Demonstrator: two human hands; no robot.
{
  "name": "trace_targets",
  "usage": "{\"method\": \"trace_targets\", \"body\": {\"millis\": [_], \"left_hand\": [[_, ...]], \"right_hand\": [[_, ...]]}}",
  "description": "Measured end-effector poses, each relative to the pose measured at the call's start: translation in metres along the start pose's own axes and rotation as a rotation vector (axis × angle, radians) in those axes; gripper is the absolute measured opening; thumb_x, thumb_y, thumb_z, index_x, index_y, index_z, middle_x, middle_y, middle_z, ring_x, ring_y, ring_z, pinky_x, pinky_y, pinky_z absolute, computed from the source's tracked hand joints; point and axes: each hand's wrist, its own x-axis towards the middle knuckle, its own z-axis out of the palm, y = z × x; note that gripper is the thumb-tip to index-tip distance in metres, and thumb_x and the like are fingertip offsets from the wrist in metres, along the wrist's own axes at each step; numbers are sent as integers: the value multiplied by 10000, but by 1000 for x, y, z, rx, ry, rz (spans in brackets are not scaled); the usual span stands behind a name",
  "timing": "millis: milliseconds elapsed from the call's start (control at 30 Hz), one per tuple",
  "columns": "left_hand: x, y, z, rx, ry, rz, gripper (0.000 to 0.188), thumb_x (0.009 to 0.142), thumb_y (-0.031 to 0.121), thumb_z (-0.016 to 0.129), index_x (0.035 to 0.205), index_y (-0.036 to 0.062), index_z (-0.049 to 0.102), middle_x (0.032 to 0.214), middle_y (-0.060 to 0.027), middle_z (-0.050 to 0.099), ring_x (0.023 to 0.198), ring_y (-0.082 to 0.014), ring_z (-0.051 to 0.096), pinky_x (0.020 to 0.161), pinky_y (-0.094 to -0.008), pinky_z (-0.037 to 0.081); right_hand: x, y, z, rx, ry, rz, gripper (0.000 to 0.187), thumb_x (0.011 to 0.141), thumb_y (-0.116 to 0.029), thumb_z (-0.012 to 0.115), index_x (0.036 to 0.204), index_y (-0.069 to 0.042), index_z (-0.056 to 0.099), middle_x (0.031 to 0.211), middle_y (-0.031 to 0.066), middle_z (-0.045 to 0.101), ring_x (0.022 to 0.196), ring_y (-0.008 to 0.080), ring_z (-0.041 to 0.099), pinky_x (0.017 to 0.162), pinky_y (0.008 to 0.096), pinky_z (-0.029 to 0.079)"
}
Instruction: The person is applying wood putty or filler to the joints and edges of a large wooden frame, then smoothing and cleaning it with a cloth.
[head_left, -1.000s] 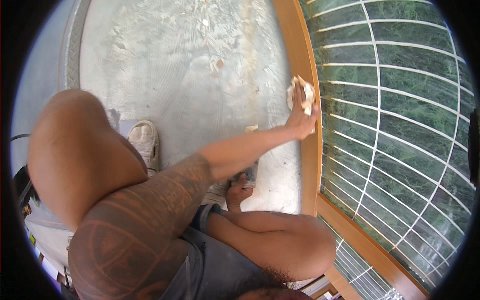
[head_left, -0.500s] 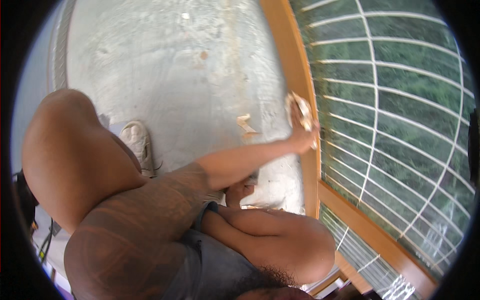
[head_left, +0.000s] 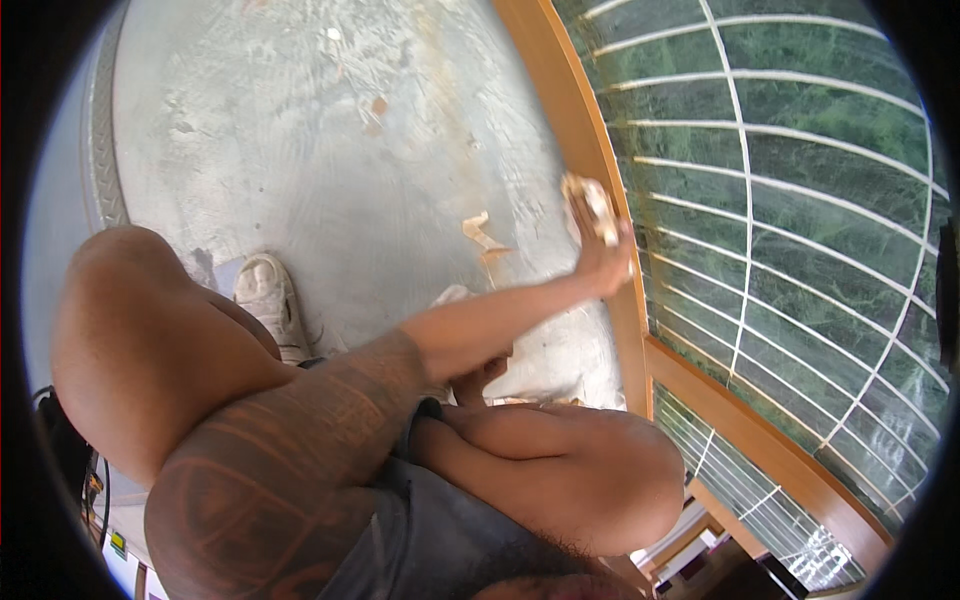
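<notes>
My left hand (head_left: 605,265) reaches across to the right, its fingers closed round a crumpled whitish-yellow rag (head_left: 597,212). The rag is against the orange-brown frame (head_left: 585,130) that edges a window with a white grille (head_left: 745,180); motion blurs it a little. Below my left forearm, my right hand (head_left: 480,378) is low beside my bent right knee. Forearm and shadow hide most of its fingers, so I cannot tell what it holds, if anything.
The pale grey floor (head_left: 300,150) is smeared and scuffed. A curled beige strip (head_left: 483,235) lies on it near my left forearm. My white shoe (head_left: 268,300) stands at left, beyond it a metal edge strip (head_left: 103,150). Cables (head_left: 97,490) show at lower left.
My left hand and the rag have shifted slightly up along the frame. The view has turned a little, and a whitish shape now shows above my left forearm.
</notes>
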Motion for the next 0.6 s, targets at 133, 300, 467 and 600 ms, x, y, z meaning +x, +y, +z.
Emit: {"method": "trace_targets", "body": {"millis": [133,300,467,600], "left_hand": [[164,-17,-88,545,71,350,773,1092,388,340,1605,-68,-18,1668,-328,29,1567,-421,66,1289,-467,92],[63,-19,-31,229,123,400,877,1054,288,434,1572,-72,-175,1656,-352,-58,1560,-457,34,1279,-505,83],[-3,24,0,294,78,307,961,1066,562,289,1542,-75,-250,1614,-363,-245,1532,-474,-204,1272,-515,-32],[127,109,-87,-12,16,219,789,1117,454,235,1583,-97,-84,1663,-338,-76,1579,-389,-52,1290,-429,56]], "right_hand": [[-7,-43,11,-57,-47,18,242,1036,-183,616,1056,56,644,1018,93,696,861,152,629,724,300,515],[-1,-9,1,-83,-9,-94,228,1041,-179,594,997,39,646,930,76,697,752,136,618,642,295,509],[4,-3,-8,-56,19,-92,227,1046,-178,578,984,30,645,879,72,692,686,134,613,589,301,505],[5,3,-19,-94,33,-35,227,1048,-180,573,989,27,644,866,73,689,670,135,615,573,306,504]]}}
